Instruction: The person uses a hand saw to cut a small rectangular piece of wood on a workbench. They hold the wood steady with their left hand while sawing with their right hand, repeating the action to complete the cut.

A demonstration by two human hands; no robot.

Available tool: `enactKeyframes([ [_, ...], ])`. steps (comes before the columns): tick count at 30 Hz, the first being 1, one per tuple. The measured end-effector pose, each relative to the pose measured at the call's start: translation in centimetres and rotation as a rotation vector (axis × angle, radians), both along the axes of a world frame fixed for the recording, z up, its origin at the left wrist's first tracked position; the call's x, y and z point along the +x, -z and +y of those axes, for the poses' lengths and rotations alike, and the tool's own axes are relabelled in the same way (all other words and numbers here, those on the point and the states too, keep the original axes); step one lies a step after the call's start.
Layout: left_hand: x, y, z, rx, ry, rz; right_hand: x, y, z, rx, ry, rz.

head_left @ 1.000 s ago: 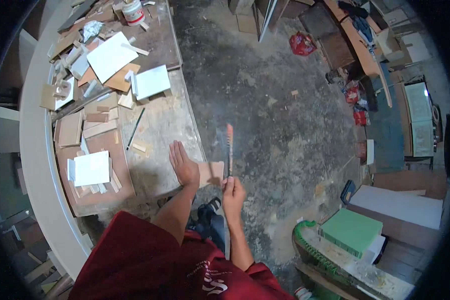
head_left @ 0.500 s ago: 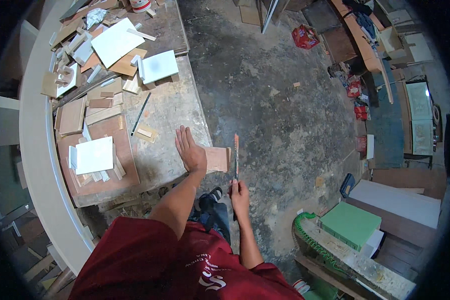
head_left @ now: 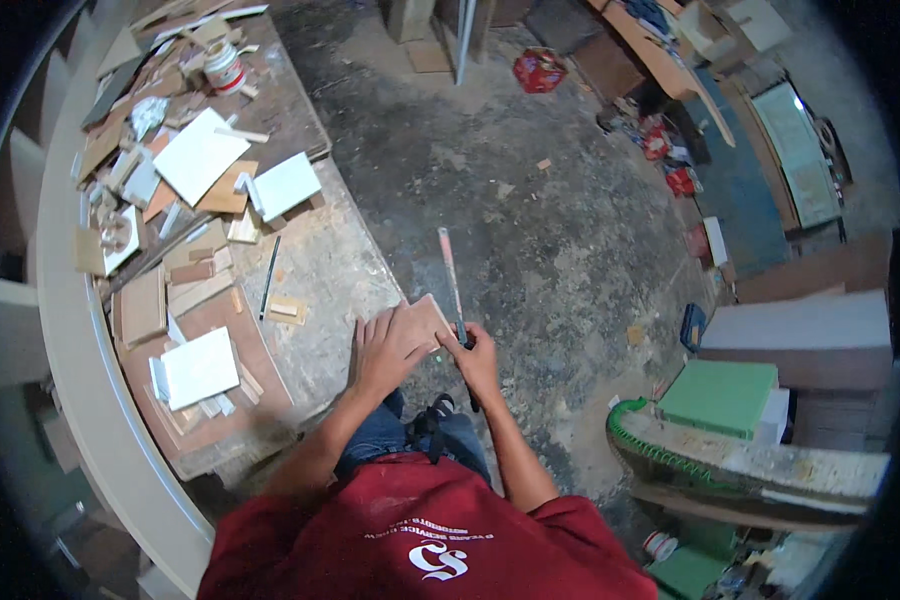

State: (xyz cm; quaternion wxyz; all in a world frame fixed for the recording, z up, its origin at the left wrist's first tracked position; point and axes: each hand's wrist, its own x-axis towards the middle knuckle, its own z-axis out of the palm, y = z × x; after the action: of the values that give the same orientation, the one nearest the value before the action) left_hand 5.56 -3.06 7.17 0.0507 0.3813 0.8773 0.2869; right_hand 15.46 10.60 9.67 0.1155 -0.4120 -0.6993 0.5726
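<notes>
At the bench's right edge, my left hand grips a small flat wooden board, its fingers along the board's left side. My right hand is closed round a long, narrow tool with a pale reddish upper part and a dark lower part. That tool points away from me, and its exact kind is unclear. The right thumb reaches the board's near right corner. A dark pencil-like stick and a small wooden block on a thin tan piece lie on the bench, left of my hands.
The workbench spans the left, with white panels, wood offcuts and a white-and-red tub. Concrete floor lies to its right. A green box and a coiled green hose are at lower right.
My left hand has gone from lying flat on the board to gripping it, and the board is turned. My right hand has moved up to the board with the tool. The view has shifted.
</notes>
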Motion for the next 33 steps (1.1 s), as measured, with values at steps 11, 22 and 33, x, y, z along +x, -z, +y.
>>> enactKeyframes([
  [11, -0.8, -10.2, -5.1, 0.423, -0.029, -0.573, -3.0, -12.9, -2.6, 0.048, -0.188, 0.076],
  [22, 0.6, -11.9, -8.6, 0.769, -0.334, -1.074, -6.2, -14.2, -4.6, 0.008, -0.447, 0.131],
  [33, 0.6, -10.5, -4.4, 0.765, -0.478, -0.779, -9.2, -13.4, -0.2, -0.222, -0.569, 0.134],
])
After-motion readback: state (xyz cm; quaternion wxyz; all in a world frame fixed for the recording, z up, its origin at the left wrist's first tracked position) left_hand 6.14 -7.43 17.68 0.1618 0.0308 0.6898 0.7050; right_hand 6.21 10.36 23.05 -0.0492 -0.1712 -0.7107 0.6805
